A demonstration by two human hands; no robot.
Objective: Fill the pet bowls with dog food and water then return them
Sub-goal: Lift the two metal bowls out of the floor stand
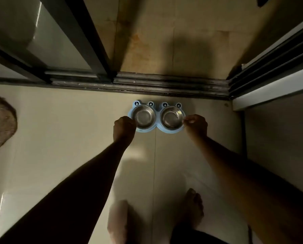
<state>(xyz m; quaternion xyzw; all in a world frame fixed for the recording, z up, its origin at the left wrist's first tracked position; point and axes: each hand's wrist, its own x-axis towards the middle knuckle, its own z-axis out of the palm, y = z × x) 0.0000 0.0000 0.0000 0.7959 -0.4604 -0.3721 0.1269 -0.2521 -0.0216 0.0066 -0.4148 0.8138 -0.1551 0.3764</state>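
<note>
A light blue double pet-bowl holder [156,118] with cartoon eyes lies on the tiled floor just before a door track. It carries two round steel bowls, the left bowl [144,117] and the right bowl [171,118]; both look empty. My left hand [124,127] is closed on the holder's left edge. On the opposite side, my right hand [196,125] pinches the right edge. Both arms reach straight down and forward.
A dark sliding-door track [147,84] runs across just behind the holder, with a glass door panel [41,37] at the left and a door frame [274,71] at the right. A brown mat [1,120] lies far left. My bare feet [193,206] stand below.
</note>
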